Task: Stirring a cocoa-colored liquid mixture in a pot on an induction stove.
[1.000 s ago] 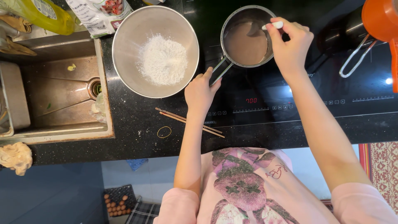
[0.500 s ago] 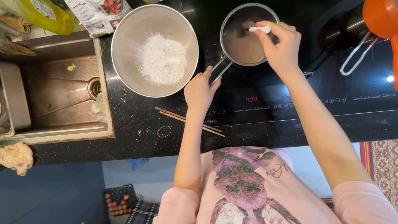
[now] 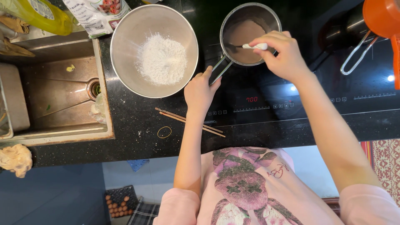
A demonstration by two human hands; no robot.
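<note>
A small steel saucepan [image 3: 233,16] with brown liquid stands on the black induction cooktop [image 3: 300,100]. My left hand [image 3: 202,89] grips the saucepan's handle [image 3: 220,70] at its lower left. Over the pan, my right hand [image 3: 281,54] holds a spoon with a white handle [image 3: 255,46], its bowl dipped in the brown liquid. Left of the pan sits a large steel mixing bowl [image 3: 125,37] holding a heap of white flour [image 3: 161,64].
Wooden chopsticks [image 3: 189,122] and a rubber band [image 3: 164,132] lie on the dark counter near its front edge. A steel sink [image 3: 58,96] is at the left, with a yellow bottle [image 3: 37,14] and a printed bag [image 3: 93,12] behind. An orange utensil [image 3: 385,21] sits top right.
My right hand has moved left and down across the saucepan with the spoon, stirring the brown liquid. My left hand stays on the handle.
</note>
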